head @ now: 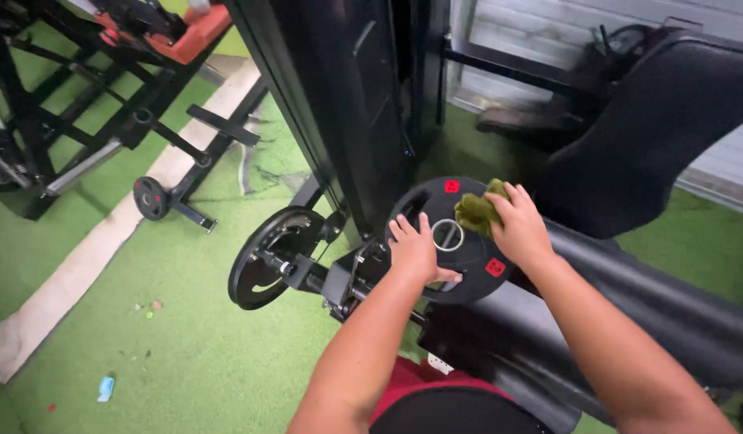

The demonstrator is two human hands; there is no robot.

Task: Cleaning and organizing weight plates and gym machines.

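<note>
green turf floor [186, 354] spreads left of the hands; a pale corrugated wall [548, 28] stands beyond them; daylight throughout.

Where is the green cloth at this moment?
In the head view, the green cloth is right of centre, pressed by the right hand onto the black weight plate, just beside its centre hole.
</note>
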